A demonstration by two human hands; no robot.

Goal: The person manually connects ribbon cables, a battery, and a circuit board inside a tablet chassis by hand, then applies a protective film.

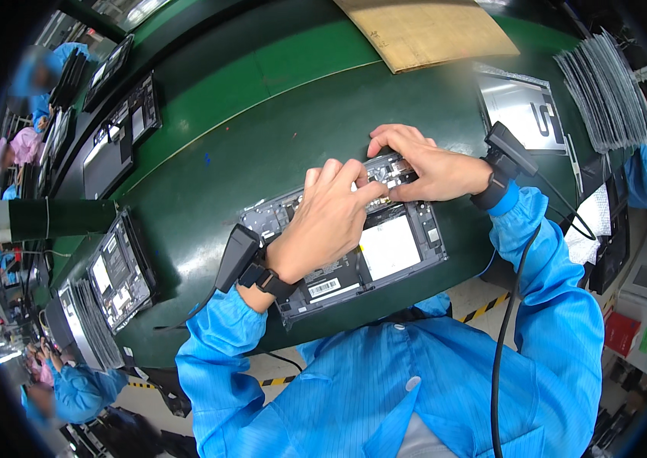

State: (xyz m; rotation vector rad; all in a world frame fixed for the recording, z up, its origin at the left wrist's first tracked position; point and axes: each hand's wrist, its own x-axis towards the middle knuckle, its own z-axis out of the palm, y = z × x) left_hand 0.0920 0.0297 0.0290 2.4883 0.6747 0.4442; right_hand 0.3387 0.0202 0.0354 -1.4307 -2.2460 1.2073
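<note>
An opened laptop base (325, 272) lies on the green bench before me, its inner parts facing up. A white rectangular panel (390, 248) and a dark battery-like section with a barcode label show along its near side. My left hand (325, 217) reaches across its middle, fingers bent and thumb close to the index finger over the board. What those fingertips touch is hidden. At the far right corner, my right hand (436, 169) grips the base, with curled fingers over the back edge and the thumb on the inner side. Both wrists carry black strapped devices with cables.
Brown cardboard (434, 34) lies at the far side. To the right are a silver panel (520, 111) and a stack of thin grey sheets (602, 91). More opened laptop bases (119, 271) stand at left, beside other stacked sheets. A black cable (500, 359) hangs along my right arm. Co-workers sit beyond.
</note>
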